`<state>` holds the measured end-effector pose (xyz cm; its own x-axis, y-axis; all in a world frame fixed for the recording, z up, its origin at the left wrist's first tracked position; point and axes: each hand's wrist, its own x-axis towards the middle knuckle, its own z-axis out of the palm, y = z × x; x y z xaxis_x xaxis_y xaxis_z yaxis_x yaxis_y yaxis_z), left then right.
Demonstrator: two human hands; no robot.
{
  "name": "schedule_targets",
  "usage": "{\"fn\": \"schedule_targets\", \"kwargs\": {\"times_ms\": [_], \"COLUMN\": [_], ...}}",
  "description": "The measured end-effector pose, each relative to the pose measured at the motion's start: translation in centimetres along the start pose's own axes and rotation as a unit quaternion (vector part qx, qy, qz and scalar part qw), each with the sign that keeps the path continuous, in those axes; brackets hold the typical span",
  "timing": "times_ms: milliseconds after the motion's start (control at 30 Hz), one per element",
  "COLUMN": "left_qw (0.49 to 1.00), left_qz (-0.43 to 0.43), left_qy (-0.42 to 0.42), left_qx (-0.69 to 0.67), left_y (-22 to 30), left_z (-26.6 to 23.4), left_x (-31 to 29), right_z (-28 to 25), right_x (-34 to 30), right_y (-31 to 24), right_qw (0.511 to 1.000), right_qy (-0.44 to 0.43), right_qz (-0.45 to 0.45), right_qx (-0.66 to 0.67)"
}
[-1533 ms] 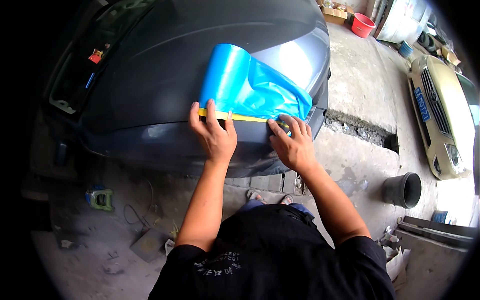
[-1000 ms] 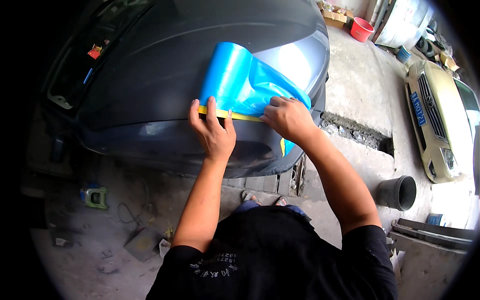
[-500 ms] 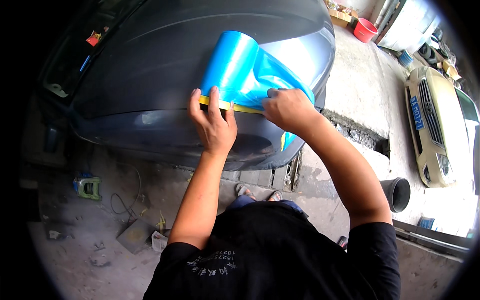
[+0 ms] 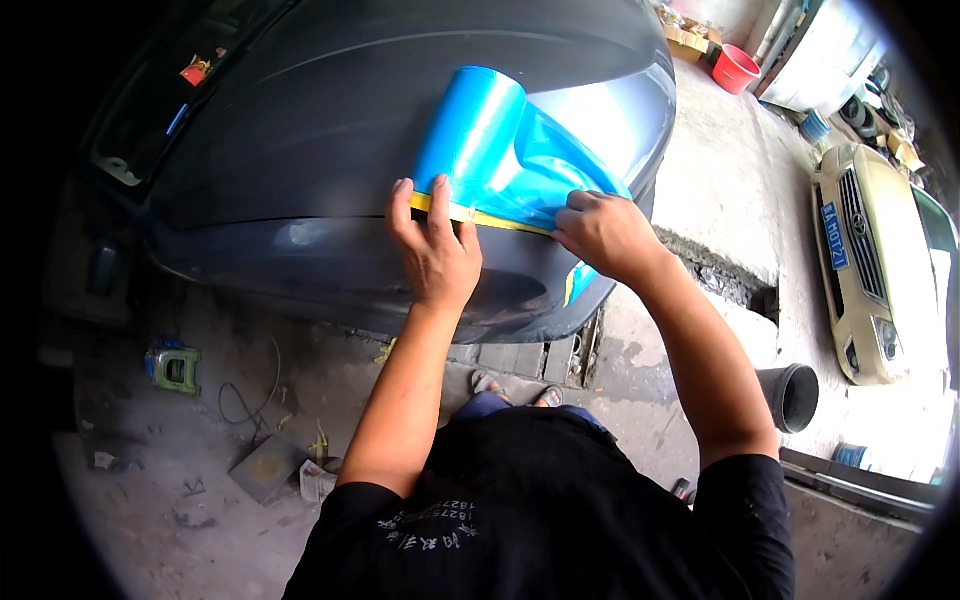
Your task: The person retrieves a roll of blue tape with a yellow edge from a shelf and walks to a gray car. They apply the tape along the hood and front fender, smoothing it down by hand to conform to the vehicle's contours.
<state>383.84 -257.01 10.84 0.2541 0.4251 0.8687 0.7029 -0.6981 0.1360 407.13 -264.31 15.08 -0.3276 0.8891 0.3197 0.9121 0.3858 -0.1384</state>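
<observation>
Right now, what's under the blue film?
The blue film lies over the dark car hood, which shows around it. Directly beneath the film and its yellow edge strip, the surface is covered and cannot be seen.

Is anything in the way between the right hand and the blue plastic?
No, nothing visible: the right hand is on the blue plastic, by the yellow strip along its near edge.
</observation>
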Motion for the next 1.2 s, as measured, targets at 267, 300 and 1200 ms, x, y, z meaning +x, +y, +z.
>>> {"fn": "schedule_targets", "kwargs": {"times_ms": [267,300,1200], "left_qw": [1.0,1.0,0.996], "left_qz": [0.0,0.0,-0.017], "left_qy": [-0.003,-0.003,-0.034], "left_qx": [-0.007,-0.01,-0.077], "left_y": [0.1,0.1,-0.9], "left_z": [-0.1,-0.1,-1.4], "left_x": [0.1,0.1,0.2], "right_z": [1.2,1.2,5.5], "right_x": [2.6,3.2,1.2], "right_y": [-1.6,-2.0,-10.0], "right_qw": [0.998,0.998,0.971], "right_qy": [0.054,0.052,0.222], "right_qz": [-0.018,-0.018,0.027], "right_qx": [-0.018,-0.02,0.085]}}
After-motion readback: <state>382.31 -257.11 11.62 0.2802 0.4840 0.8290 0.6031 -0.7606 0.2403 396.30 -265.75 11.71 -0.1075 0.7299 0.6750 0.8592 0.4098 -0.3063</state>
